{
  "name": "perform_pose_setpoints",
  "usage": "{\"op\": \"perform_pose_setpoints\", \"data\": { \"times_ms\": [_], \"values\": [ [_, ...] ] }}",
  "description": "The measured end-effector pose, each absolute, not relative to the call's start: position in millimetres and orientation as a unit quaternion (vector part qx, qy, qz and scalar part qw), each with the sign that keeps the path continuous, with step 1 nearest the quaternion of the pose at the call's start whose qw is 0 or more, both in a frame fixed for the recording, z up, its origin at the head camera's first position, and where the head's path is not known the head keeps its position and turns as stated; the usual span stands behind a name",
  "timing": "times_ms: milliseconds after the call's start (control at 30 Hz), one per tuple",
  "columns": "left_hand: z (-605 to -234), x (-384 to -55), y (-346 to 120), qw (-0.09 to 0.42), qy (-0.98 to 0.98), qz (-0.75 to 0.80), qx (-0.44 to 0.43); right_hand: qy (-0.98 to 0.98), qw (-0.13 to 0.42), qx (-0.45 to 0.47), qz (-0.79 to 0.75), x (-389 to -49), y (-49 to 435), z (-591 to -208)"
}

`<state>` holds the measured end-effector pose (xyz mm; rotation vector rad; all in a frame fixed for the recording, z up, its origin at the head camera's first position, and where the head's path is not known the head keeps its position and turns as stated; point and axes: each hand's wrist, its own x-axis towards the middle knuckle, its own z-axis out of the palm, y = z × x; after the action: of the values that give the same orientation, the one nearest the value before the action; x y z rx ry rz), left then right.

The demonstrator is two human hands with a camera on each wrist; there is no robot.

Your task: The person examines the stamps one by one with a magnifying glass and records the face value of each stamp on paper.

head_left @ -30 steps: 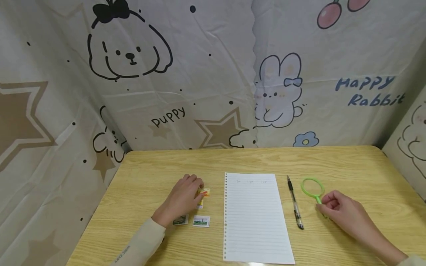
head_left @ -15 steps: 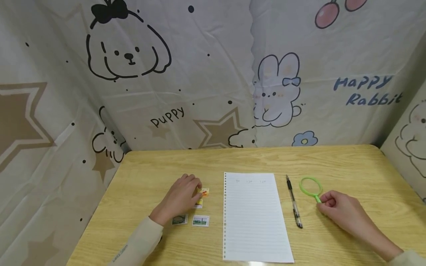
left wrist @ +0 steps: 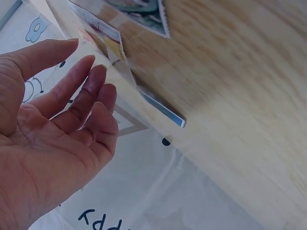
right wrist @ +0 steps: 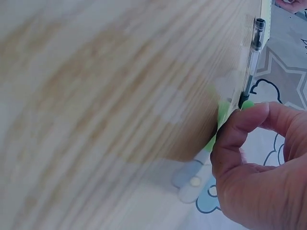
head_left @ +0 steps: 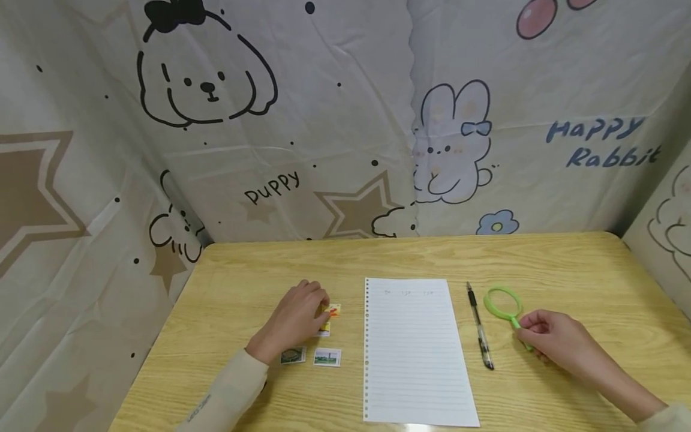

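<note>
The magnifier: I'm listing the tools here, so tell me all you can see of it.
The magnifier has a round green rim and slim green handle, seemingly plastic; the table shows through it. It's right of the pen, rim pointing forward, its handle pinched by the right hand. Whether it touches the table is unclear.

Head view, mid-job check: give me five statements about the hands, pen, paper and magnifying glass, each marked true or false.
1. The right hand holds the magnifying glass by its handle. True.
2. The pen lies between the paper and the magnifying glass. True.
3. The paper is completely blank. False: faint writing shows near its top.
4. The left hand is near the stamps. True.
5. The magnifying glass has a red rim. False: it is green.
</note>
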<state>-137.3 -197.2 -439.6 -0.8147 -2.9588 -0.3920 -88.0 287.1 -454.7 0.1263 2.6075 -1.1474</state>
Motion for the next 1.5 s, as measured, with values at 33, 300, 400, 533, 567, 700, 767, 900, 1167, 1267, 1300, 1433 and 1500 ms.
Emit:
{"op": "perform_pose_setpoints", "data": {
  "times_ms": [33, 300, 400, 533, 567, 700, 767, 900, 1167, 1267, 1300, 1433, 1500],
  "values": [
    [-440, -137, -197, 0.023, -0.956, -0.127, -0.264, 0.904, 0.145, 0.041, -0.400, -88, 287, -455],
    [-442, -138, -197, 0.010, -0.954, -0.134, -0.269, 0.896, 0.151, 0.039, -0.417, -86, 281, -454],
    [-442, -139, -197, 0.010, -0.954, -0.133, -0.270, 0.892, 0.149, 0.032, -0.425, -85, 278, -452],
    [-443, -139, -196, 0.002, -0.954, -0.141, -0.264, 0.889, 0.144, 0.026, -0.434, -85, 273, -447],
    [-443, -139, -196, 0.000, -0.954, -0.145, -0.261, 0.888, 0.142, 0.027, -0.436, -84, 272, -446],
    [-443, -140, -195, -0.011, -0.955, -0.163, -0.246, 0.887, 0.133, 0.014, -0.442, -84, 268, -440],
    [-443, -140, -196, -0.013, -0.956, -0.170, -0.240, 0.886, 0.126, 0.005, -0.445, -84, 265, -437],
    [-445, -142, -198, -0.014, -0.955, -0.178, -0.238, 0.886, 0.110, -0.014, -0.451, -86, 259, -432],
    [-446, -143, -202, -0.033, -0.949, -0.213, -0.232, 0.889, 0.085, -0.046, -0.447, -91, 242, -427],
    [-445, -145, -203, -0.043, -0.946, -0.225, -0.230, 0.888, 0.081, -0.056, -0.448, -93, 236, -425],
    [-446, -145, -204, -0.048, -0.945, -0.230, -0.228, 0.887, 0.081, -0.061, -0.451, -93, 233, -424],
    [-446, -148, -208, -0.069, -0.937, -0.262, -0.219, 0.876, 0.083, -0.079, -0.469, -96, 225, -422],
    [-446, -149, -210, -0.077, -0.933, -0.281, -0.213, 0.869, 0.086, -0.085, -0.479, -97, 220, -421]
  ]
}}
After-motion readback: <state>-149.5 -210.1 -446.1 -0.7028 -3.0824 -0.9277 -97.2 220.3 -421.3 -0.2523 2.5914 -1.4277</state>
